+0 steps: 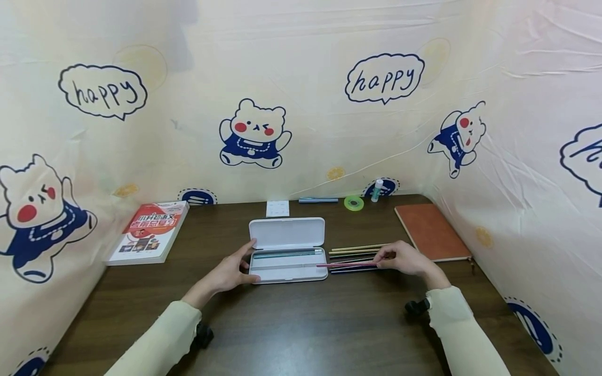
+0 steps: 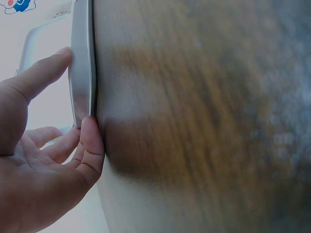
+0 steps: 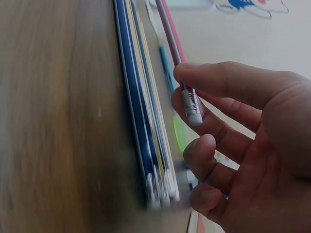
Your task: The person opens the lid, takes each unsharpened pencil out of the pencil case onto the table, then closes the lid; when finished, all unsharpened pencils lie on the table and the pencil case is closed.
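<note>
A white pencil case (image 1: 288, 250) lies open at the middle of the dark wooden table, with a teal pencil inside. My left hand (image 1: 230, 271) holds the case's left end, thumb and fingers spread against its edge (image 2: 81, 73). My right hand (image 1: 405, 258) pinches a pink pencil (image 1: 345, 265) by its eraser end (image 3: 191, 106); the tip reaches over the case's right end. Several more pencils (image 1: 357, 250) lie in a row on the table just right of the case, and they show in the right wrist view as blue and yellow pencils (image 3: 143, 116).
A red and white book (image 1: 149, 231) lies at the left, a brown notebook (image 1: 431, 231) at the right. A white note pad (image 1: 277, 208), a blue pen (image 1: 317, 200), a green tape roll (image 1: 354, 203) and a small bottle (image 1: 377, 190) stand along the back. Cloth walls enclose the table.
</note>
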Tool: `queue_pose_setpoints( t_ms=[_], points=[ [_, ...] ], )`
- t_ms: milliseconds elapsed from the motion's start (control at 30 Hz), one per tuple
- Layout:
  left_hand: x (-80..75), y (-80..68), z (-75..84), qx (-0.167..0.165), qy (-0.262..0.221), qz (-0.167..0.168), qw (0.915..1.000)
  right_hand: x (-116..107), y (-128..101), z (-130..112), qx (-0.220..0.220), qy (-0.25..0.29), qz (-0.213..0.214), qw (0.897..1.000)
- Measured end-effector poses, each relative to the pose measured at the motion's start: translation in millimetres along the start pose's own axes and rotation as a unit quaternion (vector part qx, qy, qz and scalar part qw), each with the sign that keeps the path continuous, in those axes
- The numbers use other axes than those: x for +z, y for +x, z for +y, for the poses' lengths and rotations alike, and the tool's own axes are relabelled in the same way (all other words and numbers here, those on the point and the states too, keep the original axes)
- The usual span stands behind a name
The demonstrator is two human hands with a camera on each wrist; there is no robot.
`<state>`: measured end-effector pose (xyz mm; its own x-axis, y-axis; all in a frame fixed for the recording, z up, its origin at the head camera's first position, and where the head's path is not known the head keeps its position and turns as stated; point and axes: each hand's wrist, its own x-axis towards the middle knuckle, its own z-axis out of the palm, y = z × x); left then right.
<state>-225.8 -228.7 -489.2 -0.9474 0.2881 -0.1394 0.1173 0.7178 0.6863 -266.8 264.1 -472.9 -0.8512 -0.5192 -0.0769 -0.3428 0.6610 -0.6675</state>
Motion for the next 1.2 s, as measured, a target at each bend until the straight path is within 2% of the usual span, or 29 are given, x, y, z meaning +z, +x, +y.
queue_pose_setpoints(
  t_ms=[433,833,1200],
  points=[
    [1.1,-0.6,-1.1,-0.004,0.002,-0.001,1.0,-7.4,-23.9,24.3,0.023,-0.016,-0.013,1.0],
    [1.1,-1.0,0.2,-0.001,-0.003,0.0,1.0,-0.4,-21.0,24.7,0.05,-0.042,0.031,0.997],
    [1.0,-0.7,0.4,-0.002,-0.002,0.0,1.0,-1.8,-16.5,22.2,0.056,-0.018,0.032,0.998]
  ],
)
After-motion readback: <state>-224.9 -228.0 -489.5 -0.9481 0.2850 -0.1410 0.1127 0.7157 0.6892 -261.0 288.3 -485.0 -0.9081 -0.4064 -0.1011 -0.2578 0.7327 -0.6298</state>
